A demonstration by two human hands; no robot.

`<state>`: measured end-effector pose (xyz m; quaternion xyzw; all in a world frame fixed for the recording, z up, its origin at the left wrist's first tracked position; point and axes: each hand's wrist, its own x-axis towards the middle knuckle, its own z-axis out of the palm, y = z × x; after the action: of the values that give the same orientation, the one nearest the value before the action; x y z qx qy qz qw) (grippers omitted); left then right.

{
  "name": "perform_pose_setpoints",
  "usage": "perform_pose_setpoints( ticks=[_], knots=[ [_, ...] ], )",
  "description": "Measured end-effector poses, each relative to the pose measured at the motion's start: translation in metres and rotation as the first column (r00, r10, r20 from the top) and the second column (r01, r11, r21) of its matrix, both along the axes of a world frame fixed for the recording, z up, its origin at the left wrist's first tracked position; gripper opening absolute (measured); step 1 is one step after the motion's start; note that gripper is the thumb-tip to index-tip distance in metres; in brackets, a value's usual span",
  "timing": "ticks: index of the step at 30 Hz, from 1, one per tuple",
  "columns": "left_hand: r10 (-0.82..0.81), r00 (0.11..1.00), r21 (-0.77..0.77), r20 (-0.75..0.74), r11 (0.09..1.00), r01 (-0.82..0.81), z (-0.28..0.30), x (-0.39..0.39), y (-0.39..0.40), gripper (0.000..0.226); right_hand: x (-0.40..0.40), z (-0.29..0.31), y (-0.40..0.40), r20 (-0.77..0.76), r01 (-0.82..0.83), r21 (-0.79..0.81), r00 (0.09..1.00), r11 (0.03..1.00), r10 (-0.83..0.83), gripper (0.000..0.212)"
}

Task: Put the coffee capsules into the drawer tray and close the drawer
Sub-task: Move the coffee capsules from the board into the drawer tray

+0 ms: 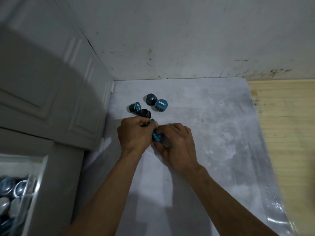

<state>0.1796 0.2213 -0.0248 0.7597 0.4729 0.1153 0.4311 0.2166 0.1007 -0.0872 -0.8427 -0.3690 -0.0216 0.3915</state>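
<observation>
Both hands are working close together over the grey worktop [213, 133], knuckles up. The left hand [134, 133] has its fingers curled in around something dark — looks like a capsule, only a sliver of it pokes out at the fingertips. The right hand [177, 143] has its fingers wrapped round a teal-lidded capsule [156, 135], lid facing left toward the other hand; there's a blurry grey bit under the thumb that I can't make out.

Four loose capsules sit on the worktop just beyond the hands: one on its side [134, 107] at the left, a dark one [145, 113] right next to it and almost touching the left knuckles, then a pair further back — one dome-up [151, 99], one showing its printed teal lid [161, 104].

Down in the lower left corner the open drawer tray [34, 184] is already holding a pile of capsules [13, 189], well apart from the hands.
</observation>
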Motion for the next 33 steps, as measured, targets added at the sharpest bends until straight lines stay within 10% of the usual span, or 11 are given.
perform_pose_setpoints(
  ticks=[17, 33],
  knots=[
    [-0.210, 0.902, 0.278, 0.378, 0.955, 0.106, -0.049, -0.033, -0.019, 0.034, 0.013, -0.009, -0.047, 0.054, 0.145, 0.030, 0.988, 0.989, -0.147, 0.037],
    [-0.191, 0.887, 0.304, 0.420, 0.951, 0.060, -0.042, -0.051, -0.022, 0.026, 0.004, 0.005, -0.050, 0.050, 0.145, 0.115, 0.987, 0.983, -0.152, 0.025]
  ],
)
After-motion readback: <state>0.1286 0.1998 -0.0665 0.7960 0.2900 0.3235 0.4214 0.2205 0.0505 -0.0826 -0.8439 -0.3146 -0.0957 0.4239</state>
